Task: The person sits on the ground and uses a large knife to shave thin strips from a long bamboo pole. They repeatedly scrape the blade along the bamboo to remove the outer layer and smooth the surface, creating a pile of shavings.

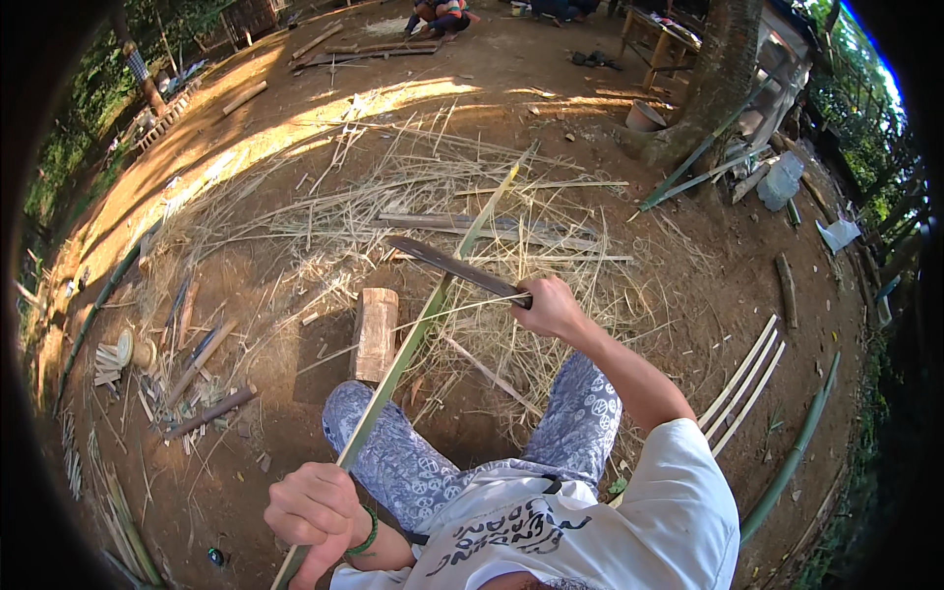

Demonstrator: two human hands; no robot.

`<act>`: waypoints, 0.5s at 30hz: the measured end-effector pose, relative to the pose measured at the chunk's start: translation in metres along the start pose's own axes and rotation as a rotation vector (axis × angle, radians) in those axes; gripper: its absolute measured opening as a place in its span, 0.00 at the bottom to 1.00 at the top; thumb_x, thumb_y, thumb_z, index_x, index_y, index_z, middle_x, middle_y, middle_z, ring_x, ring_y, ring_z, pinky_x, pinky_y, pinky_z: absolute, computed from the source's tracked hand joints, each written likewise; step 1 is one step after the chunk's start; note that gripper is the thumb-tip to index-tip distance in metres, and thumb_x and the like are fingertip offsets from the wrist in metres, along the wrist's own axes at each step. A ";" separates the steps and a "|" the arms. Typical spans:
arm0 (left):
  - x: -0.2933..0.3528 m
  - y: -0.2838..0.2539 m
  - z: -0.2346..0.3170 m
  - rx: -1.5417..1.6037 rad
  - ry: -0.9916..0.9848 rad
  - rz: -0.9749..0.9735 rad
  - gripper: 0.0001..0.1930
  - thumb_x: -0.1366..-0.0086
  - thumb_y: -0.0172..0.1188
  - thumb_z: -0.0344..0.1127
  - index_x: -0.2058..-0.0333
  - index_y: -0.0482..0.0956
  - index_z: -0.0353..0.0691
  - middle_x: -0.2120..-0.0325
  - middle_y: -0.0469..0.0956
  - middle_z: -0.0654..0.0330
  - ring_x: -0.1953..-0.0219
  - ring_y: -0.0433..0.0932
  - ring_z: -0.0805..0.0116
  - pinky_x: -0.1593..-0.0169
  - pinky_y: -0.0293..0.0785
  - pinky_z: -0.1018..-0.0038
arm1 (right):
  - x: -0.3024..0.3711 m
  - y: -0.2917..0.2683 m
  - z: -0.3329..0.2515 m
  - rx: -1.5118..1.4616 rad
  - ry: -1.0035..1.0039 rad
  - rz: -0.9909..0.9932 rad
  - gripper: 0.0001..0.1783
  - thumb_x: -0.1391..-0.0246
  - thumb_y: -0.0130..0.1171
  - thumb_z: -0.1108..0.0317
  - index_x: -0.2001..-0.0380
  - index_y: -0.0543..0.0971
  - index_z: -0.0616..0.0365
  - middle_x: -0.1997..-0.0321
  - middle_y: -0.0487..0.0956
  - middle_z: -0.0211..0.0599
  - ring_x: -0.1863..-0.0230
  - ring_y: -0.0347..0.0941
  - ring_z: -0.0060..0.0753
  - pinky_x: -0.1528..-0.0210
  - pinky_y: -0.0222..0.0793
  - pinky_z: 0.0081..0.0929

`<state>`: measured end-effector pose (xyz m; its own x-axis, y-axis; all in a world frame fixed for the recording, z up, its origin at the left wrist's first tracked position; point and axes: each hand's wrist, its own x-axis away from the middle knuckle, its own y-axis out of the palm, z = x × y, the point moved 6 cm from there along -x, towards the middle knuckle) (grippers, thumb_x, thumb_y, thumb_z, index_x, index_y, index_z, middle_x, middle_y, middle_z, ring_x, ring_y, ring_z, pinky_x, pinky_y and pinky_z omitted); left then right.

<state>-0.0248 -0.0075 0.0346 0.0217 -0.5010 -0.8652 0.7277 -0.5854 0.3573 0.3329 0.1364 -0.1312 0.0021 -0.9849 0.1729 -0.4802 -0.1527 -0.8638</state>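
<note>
My left hand (313,506), a green band round its wrist, is closed round the lower end of a long green bamboo strip (403,352). The strip slants up and away past my left knee, and its far end is over the shavings. My right hand (553,307) grips the handle of a machete (454,265). The dark blade points left and crosses the strip at about its middle. A thin pale sliver (482,303) shows beside the blade near my right hand; whether it is still joined to the strip I cannot tell.
A cut log (375,334) stands before my knees. Bamboo shavings (393,187) litter the dirt around it. Three pale strips (742,383) and a green bamboo pole (795,452) lie on the right. Wood pieces (208,364) lie on the left. A tree (723,79) and another person (441,15) are farther off.
</note>
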 end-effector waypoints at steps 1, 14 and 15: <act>-0.001 -0.006 0.004 0.001 0.002 0.005 0.41 0.48 0.60 0.80 0.89 0.55 0.49 0.97 0.58 0.72 0.95 0.57 0.78 0.85 0.51 0.82 | 0.011 -0.005 -0.017 0.024 -0.029 -0.055 0.17 0.50 0.60 0.64 0.59 0.84 0.61 0.82 0.79 0.36 0.81 0.74 0.26 0.75 0.77 0.31; -0.005 0.002 0.003 0.071 -0.045 -0.087 0.40 0.45 0.62 0.75 0.90 0.55 0.48 0.96 0.59 0.72 0.94 0.56 0.79 0.86 0.49 0.82 | 0.023 -0.013 0.011 0.071 -0.026 -0.096 0.16 0.49 0.59 0.64 0.59 0.84 0.62 0.79 0.80 0.38 0.82 0.74 0.31 0.74 0.76 0.32; -0.005 0.004 0.002 0.086 -0.052 -0.107 0.39 0.44 0.62 0.75 0.90 0.55 0.48 0.96 0.59 0.72 0.94 0.56 0.79 0.86 0.49 0.82 | 0.029 -0.012 0.002 0.082 -0.190 0.025 0.16 0.49 0.59 0.64 0.60 0.85 0.62 0.79 0.80 0.38 0.80 0.75 0.31 0.72 0.76 0.32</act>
<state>-0.0238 -0.0087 0.0411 -0.0895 -0.4639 -0.8814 0.6624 -0.6885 0.2952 0.3404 0.1097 -0.1163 0.1601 -0.9849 0.0657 -0.4089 -0.1268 -0.9037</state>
